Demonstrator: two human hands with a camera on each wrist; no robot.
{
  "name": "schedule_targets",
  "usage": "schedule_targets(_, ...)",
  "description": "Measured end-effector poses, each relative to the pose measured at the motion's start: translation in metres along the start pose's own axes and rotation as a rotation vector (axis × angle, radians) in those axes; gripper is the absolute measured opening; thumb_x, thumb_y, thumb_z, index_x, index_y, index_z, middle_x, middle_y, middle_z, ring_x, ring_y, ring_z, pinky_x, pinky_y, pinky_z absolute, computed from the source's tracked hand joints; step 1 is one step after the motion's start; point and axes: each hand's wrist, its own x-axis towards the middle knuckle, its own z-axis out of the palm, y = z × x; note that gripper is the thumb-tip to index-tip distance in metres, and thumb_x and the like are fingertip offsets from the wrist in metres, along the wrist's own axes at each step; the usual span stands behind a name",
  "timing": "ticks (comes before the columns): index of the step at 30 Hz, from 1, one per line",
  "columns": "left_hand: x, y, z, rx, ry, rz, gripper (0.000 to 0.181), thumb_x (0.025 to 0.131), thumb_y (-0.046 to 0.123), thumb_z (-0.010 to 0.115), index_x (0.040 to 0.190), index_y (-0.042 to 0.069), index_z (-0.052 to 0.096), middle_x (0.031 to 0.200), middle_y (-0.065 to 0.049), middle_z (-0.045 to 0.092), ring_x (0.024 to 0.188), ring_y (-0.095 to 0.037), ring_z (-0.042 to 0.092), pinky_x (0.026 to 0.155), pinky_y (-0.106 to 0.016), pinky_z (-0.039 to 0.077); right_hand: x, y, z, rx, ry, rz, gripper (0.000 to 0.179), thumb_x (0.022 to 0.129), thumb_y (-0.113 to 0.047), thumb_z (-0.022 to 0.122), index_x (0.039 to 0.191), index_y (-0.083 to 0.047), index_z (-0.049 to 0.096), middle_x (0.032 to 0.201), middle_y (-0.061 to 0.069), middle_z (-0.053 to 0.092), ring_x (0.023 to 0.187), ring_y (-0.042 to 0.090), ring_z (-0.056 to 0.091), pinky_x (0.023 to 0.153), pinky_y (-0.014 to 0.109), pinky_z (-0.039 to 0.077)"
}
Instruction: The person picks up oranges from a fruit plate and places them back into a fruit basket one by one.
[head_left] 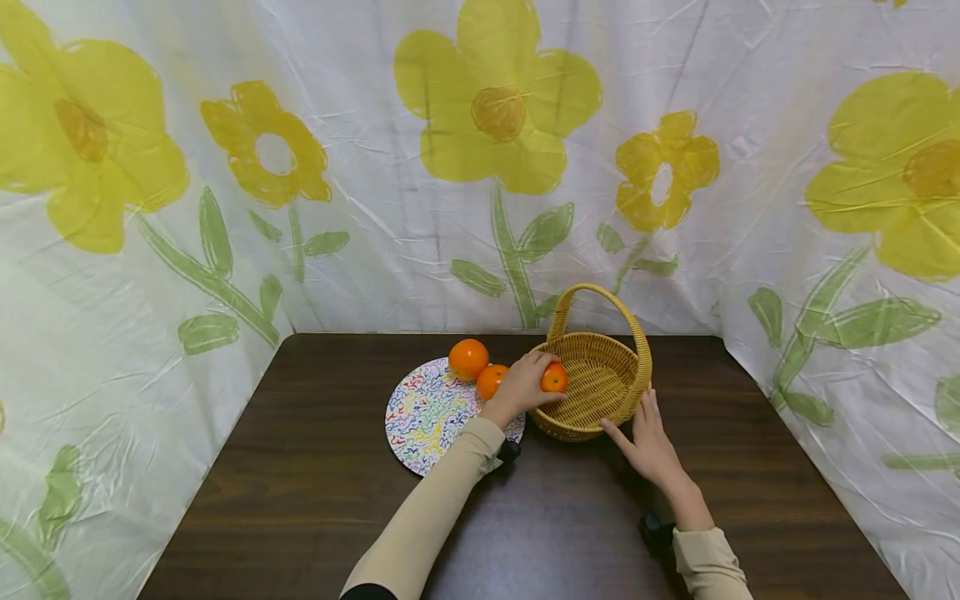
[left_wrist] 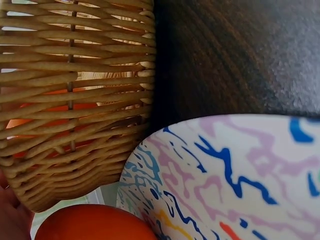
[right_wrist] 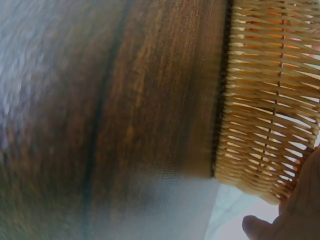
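My left hand reaches over the left rim of a yellow wicker basket, gripping an orange just inside it. Through the weave in the left wrist view, the held orange shows as an orange patch. Two more oranges, a rear one and a nearer one, lie on the round patterned plate left of the basket; my left wrist hides part of the plate. Against the basket's right front side rests my right hand, fingers extended along the outer wall and thumb near the front rim.
A dark wooden table carries the plate and basket. The basket's tall arched handle stands upright over it. Behind the table hangs a white curtain with yellow flowers.
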Motion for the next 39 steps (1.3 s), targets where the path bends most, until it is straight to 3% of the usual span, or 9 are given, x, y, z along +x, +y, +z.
schedule_targets(18,-0.001,0.003,0.002,0.034,-0.014,-0.018,0.066,0.077,0.049,0.070,0.131,0.016,0.050,0.130,-0.005,0.051,0.117,-0.022,0.050,0.095,-0.039,0.044,-0.002,0.001,0.001,-0.003,-0.009,0.018,0.089,0.092,-0.053,0.046,0.147,-0.024,-0.017,0.153,0.009,-0.019,0.141,0.034,-0.013,0.099,0.068,0.023)
schedule_targets(31,-0.009,0.006,-0.006,-0.081,0.009,-0.037,0.068,0.078,0.045,0.071,0.135,0.018,0.046,0.136,-0.004,0.046,0.119,-0.024,0.047,0.089,-0.041,0.048,-0.002,0.001,0.001,0.017,0.015,-0.004,0.089,0.091,-0.051,0.048,0.149,-0.018,-0.011,0.153,0.006,-0.020,0.141,0.036,-0.011,0.098,0.069,0.023)
schedule_targets(39,-0.017,0.001,-0.013,-0.141,0.015,-0.020,0.064,0.081,0.043,0.068,0.135,0.017,0.045,0.137,-0.004,0.045,0.122,-0.024,0.045,0.095,-0.041,0.045,-0.001,0.004,0.003,0.009,0.017,-0.004,0.089,0.092,-0.051,0.048,0.148,-0.023,-0.015,0.153,0.003,-0.020,0.141,0.036,-0.011,0.097,0.069,0.024)
